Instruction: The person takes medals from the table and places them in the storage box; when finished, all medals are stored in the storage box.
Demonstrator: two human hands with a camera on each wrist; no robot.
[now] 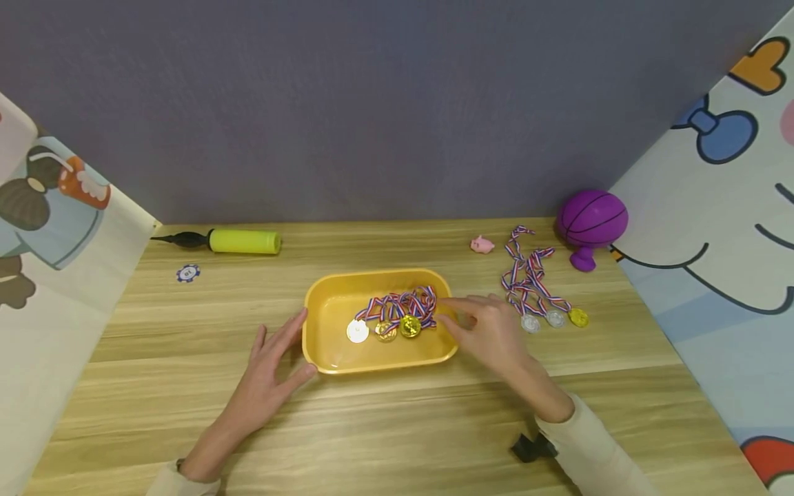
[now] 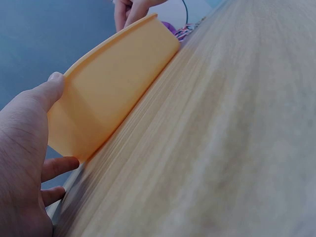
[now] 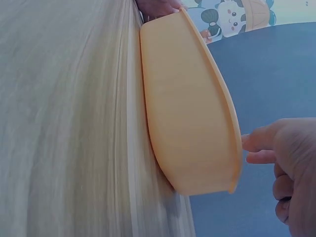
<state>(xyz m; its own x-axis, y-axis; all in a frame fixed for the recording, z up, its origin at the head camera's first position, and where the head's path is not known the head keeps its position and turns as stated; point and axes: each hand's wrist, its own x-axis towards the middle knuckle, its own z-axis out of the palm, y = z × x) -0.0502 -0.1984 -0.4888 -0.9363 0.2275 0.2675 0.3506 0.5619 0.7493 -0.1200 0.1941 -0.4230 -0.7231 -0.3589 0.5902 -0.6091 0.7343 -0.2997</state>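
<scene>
A yellow plastic tub stands mid-table in the head view. Inside lie several medals with tangled red, white and blue ribbons: a pale shiny medal, a gold medal and a brighter gold one. My left hand rests against the tub's left end, thumb at the rim, fingers spread and fairly straight. Over the right rim reaches my right hand; its thumb and index tips are inside the tub beside the ribbons, a small gap between them. The tub wall hides those tips in the right wrist view.
Right of the tub lie more ribboned medals. Behind them are a pink pig figure and a purple basketball on a small stand. At the back left are a yellow-green hand pump and a poker chip. A grey wall closes the back.
</scene>
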